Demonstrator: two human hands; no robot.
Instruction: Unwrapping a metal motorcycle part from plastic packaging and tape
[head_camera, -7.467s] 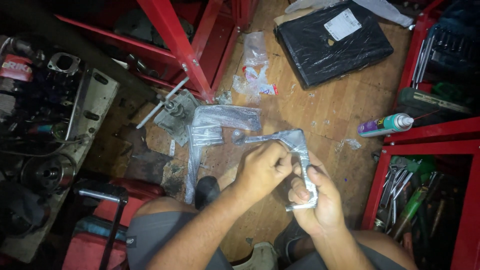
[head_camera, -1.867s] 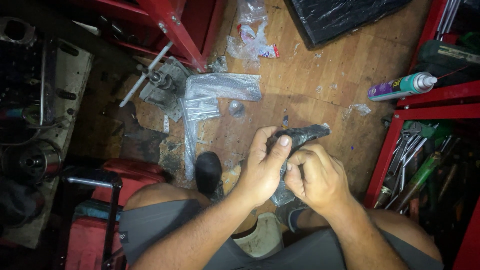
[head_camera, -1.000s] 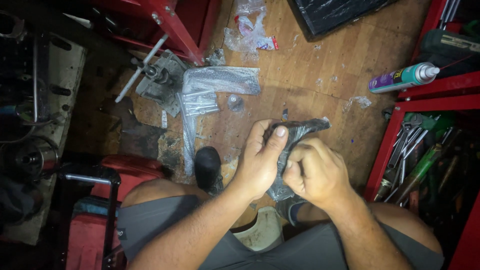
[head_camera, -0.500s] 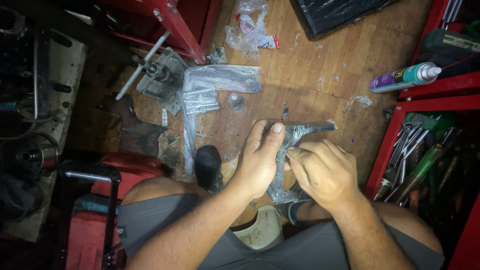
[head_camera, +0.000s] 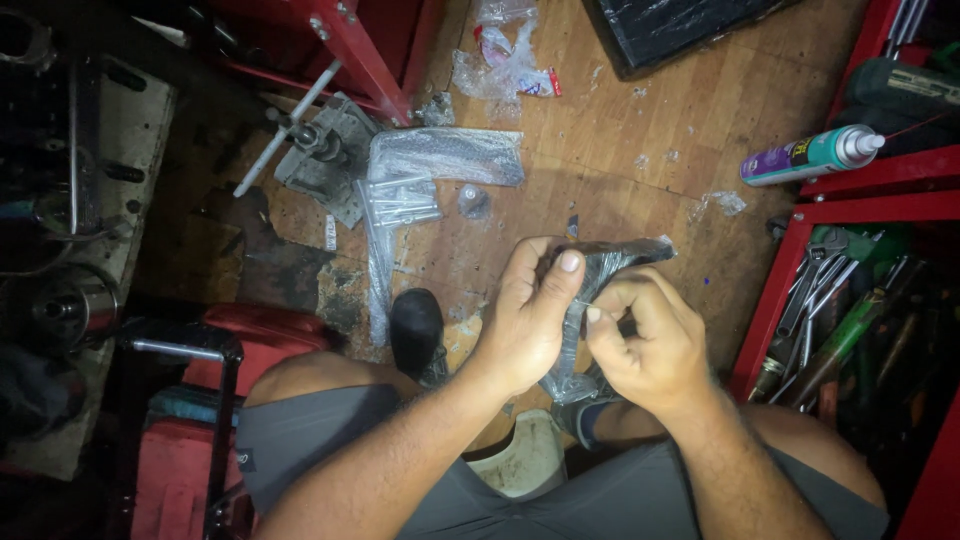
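Just right of centre in the frame, the left hand (head_camera: 530, 315) and right hand (head_camera: 650, 340) meet, the fingers of both pinched shut on one clear plastic bag (head_camera: 600, 270) with a dark part inside. On the wooden floor (head_camera: 640, 130), upper centre, lie two more plastic bags (head_camera: 430, 165); one sealant tube (head_camera: 810, 155) rests upper right.

Your left hand (head_camera: 525, 320) and right hand (head_camera: 650, 345) pinch a clear plastic bag (head_camera: 600, 275) with a dark part inside. A second clear bag (head_camera: 415, 185) holding silver bolts lies flat on the wood floor ahead. A crumpled clear wrapper (head_camera: 500, 60) with red print sits farther up. A teal tube (head_camera: 810, 155) with a purple label rests on the red shelf at right.
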